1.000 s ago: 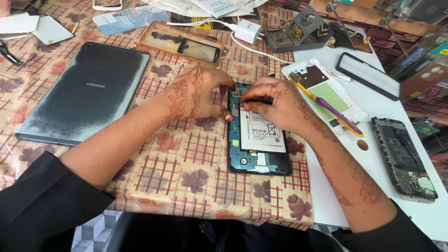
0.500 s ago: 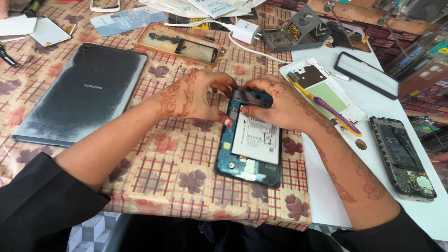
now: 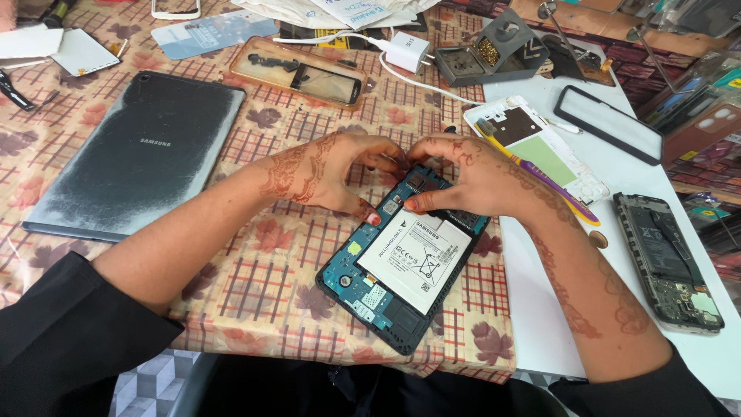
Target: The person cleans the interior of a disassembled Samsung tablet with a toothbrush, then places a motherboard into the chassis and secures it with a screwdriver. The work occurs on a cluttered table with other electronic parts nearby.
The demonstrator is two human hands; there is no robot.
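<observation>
- Table [image 3: 679,232]: white top at the right, a patterned cloth [image 3: 255,255] draped over the left; a closed grey tablet [image 3: 131,154] is laid flat on the cloth, unmoved since a second ago.
- Opened tablet [image 3: 401,262]: seen with its back removed, a white battery [image 3: 417,259] and blue board exposed. It has been turned from nearly upright to a slant, its upper end under both hands.
- Left hand [image 3: 328,174]: curled, fingertips pressed on the upper left corner.
- Right hand [image 3: 478,177]: thumb and fingers are bent onto the top edge; whether anything is pinched cannot be told. The work there appears unfinished.
</observation>
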